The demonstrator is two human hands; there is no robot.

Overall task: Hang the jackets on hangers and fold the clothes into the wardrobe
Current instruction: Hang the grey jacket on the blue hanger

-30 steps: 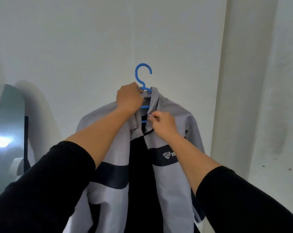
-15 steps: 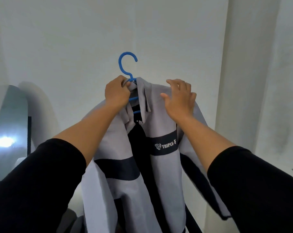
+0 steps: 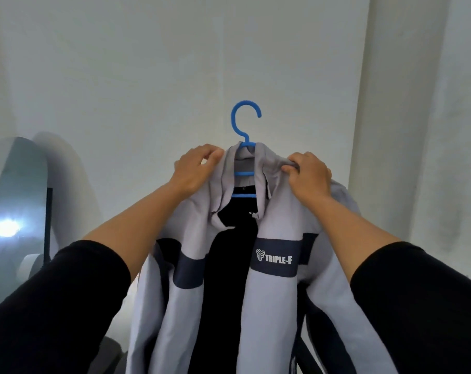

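While the pale grey fabric jacket with dark navy bands [image 3: 272, 306] hangs open down the middle of the view, it sits on a bright blue plastic hanger [image 3: 244, 125] whose hook rises free above the collar, in front of a plain white wall [image 3: 121, 63]. The left hand [image 3: 192, 170] is at the jacket's left shoulder, just beside the collar, its fingers curled and pinching the grey cloth at the shoulder edge. The right hand [image 3: 310, 174] is on the other shoulder, its fingers bent over and gripping a bunched fold of cloth close to the collar. Both forearms are bare, with black sleeves [image 3: 53, 306] pushed up toward the elbows.

Two blue crossbars of the hanger show inside the open neck of the jacket, one above the other. The jacket's front is unfastened, showing a black lining between the two grey panels. A navy band crosses each panel at chest height; the one on the right of the view carries white lettering that reads TRIPLE-F beside a small logo. At the left edge stands a tall, round-topped mirror [image 3: 15, 211] with a bright reflected light in it. A white vertical column [image 3: 385, 130] runs down the right side.
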